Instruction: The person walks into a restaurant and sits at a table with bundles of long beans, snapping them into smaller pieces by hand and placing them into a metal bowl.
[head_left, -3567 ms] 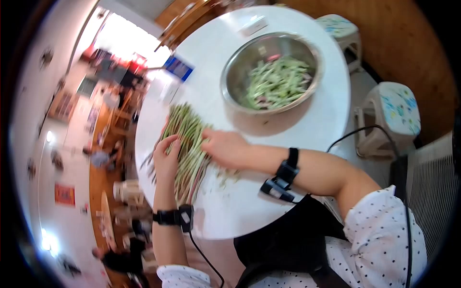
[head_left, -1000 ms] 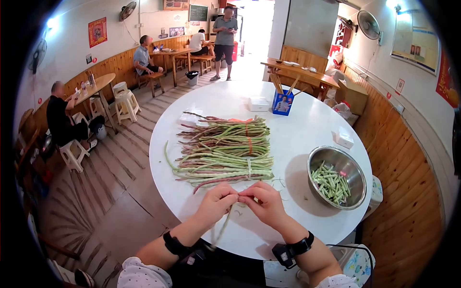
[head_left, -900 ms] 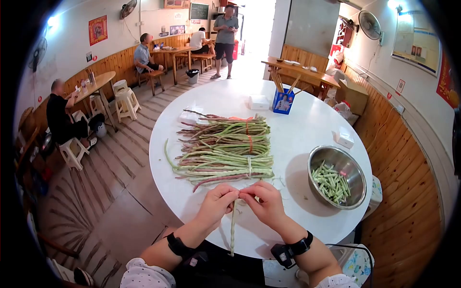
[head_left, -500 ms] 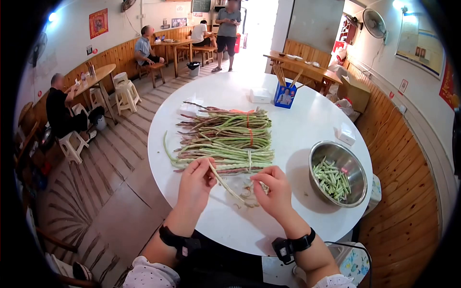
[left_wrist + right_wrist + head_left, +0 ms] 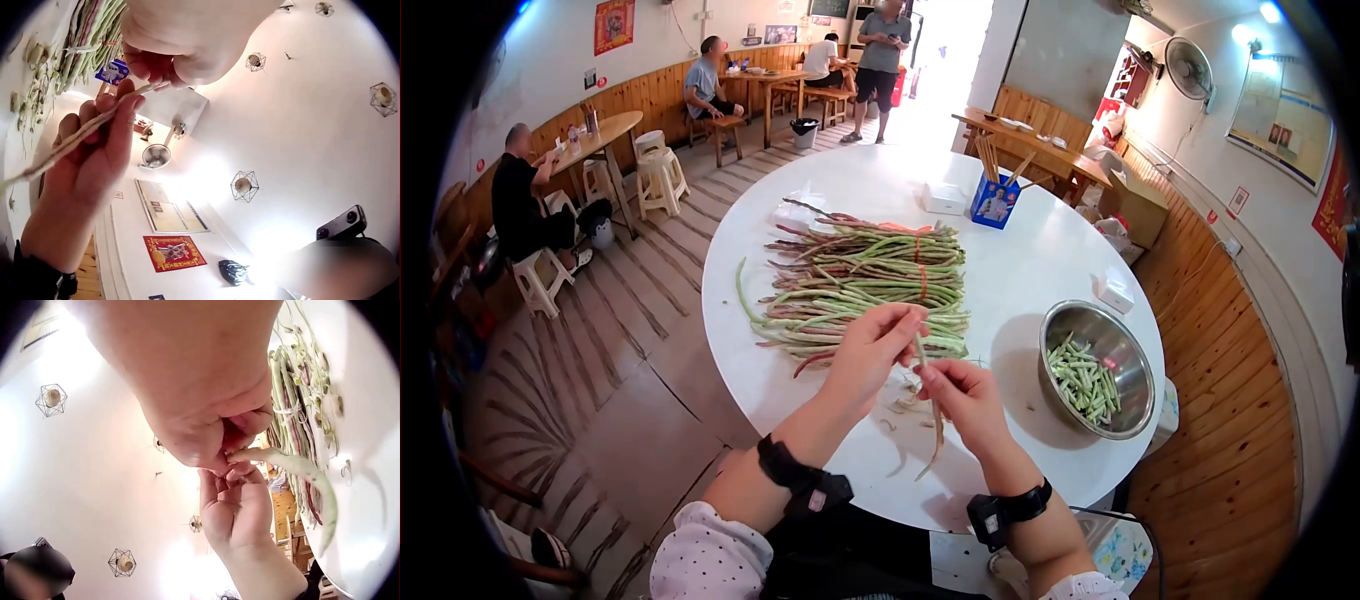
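A single long bean (image 5: 938, 430) hangs between both hands above the table's near part; its free end curves down. The left hand (image 5: 868, 358) pinches its upper end between thumb and fingers. Just below, the right hand (image 5: 968, 402) pinches the same bean. In the left wrist view the bean (image 5: 69, 142) runs across the right hand's fingers. The right wrist view shows its tail (image 5: 312, 472) bending away from the fingertips. Behind the hands lie tied bundles of long beans (image 5: 860, 285). A steel bowl (image 5: 1145, 385) of cut bean pieces (image 5: 1083, 378) stands at the right.
Trimmed scraps (image 5: 905, 400) lie on the round white table (image 5: 820, 440) beneath the hands. Farther back are a blue box (image 5: 995, 200) with chopsticks and white tissue packs (image 5: 944, 198). Several people sit or stand beyond, and a patterned stool (image 5: 1122, 555) is at the lower right.
The left hand has moved right and the right hand has come up to it, now gripping the bean too. The bean, slanted from the left hand before, now hangs more steeply.
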A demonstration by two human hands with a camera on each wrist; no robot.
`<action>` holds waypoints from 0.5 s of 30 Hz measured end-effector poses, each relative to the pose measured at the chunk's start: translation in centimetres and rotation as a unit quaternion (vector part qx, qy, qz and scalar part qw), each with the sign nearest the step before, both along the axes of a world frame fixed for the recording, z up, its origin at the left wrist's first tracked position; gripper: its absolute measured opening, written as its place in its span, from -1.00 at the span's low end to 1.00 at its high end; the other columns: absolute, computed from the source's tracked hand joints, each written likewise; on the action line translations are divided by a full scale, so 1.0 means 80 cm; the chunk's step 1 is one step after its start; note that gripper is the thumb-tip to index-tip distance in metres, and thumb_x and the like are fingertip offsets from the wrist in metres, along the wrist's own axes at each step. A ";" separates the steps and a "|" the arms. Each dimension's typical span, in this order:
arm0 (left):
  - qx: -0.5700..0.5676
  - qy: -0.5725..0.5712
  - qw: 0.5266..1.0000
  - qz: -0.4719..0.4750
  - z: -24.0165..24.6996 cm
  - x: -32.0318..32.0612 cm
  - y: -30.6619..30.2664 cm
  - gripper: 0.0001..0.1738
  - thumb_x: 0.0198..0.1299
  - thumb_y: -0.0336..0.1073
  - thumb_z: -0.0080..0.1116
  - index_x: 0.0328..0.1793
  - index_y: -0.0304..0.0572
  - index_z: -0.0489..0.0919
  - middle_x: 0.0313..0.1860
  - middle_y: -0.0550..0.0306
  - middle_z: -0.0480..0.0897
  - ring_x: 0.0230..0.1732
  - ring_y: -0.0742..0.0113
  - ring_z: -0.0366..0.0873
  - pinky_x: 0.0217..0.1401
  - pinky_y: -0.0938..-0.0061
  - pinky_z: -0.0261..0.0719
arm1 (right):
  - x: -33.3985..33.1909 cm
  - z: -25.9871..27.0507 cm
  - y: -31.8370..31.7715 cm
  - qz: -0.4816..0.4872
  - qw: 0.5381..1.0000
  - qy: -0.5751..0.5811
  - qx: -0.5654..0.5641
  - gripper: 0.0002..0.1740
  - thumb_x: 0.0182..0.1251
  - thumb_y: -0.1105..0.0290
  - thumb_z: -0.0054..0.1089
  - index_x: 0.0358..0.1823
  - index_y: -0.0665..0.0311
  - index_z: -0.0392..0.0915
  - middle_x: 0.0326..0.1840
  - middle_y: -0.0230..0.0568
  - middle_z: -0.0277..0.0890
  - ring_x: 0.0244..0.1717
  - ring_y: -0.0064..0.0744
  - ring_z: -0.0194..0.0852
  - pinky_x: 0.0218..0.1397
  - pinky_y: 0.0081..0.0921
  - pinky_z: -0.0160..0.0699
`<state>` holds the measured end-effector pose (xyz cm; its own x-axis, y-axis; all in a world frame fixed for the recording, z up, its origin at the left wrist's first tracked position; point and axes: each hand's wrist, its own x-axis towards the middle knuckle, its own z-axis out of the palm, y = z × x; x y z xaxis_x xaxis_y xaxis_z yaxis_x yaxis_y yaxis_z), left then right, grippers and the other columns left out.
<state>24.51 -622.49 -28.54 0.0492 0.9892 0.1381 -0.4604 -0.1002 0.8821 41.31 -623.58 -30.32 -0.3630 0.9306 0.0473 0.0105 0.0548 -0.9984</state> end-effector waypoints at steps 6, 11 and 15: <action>-0.026 -0.039 0.998 -0.037 -0.022 0.029 0.052 -0.79 0.39 -0.24 0.15 -0.05 -0.24 0.62 -0.30 0.22 0.63 -0.39 0.54 0.47 -0.31 0.60 0.46 | 0.016 0.001 0.016 -0.058 0.998 0.013 0.027 -0.73 0.38 0.32 0.27 -0.07 0.40 0.67 -0.41 -0.43 0.59 -0.37 -0.72 0.43 -0.29 -0.71 0.37; -0.096 -0.133 0.980 -0.115 -0.046 0.020 0.063 -0.83 0.38 -0.24 0.15 -0.08 -0.18 0.60 -0.31 0.24 0.63 -0.40 0.50 0.52 -0.33 0.58 0.49 | 0.015 -0.002 0.017 -0.058 0.982 -0.061 0.170 -0.81 0.35 0.42 0.27 -0.09 0.36 0.68 -0.37 -0.39 0.57 -0.33 -0.64 0.47 -0.25 -0.66 0.40; -0.125 -0.111 0.975 -0.144 -0.049 0.008 0.062 -0.83 0.38 -0.25 0.12 -0.08 -0.20 0.57 -0.31 0.21 0.63 -0.37 0.46 0.58 -0.38 0.57 0.52 | 0.021 -0.008 0.025 0.004 0.971 -0.115 0.211 -0.83 0.33 0.46 0.26 -0.10 0.35 0.67 -0.37 -0.29 0.55 -0.33 -0.53 0.50 -0.24 -0.60 0.43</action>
<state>25.16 -617.49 -32.43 0.3273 0.9426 -0.0668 -0.6198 0.2675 0.7377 43.00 -621.62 -30.94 -0.4171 0.8429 0.3399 0.2283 0.4592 -0.8585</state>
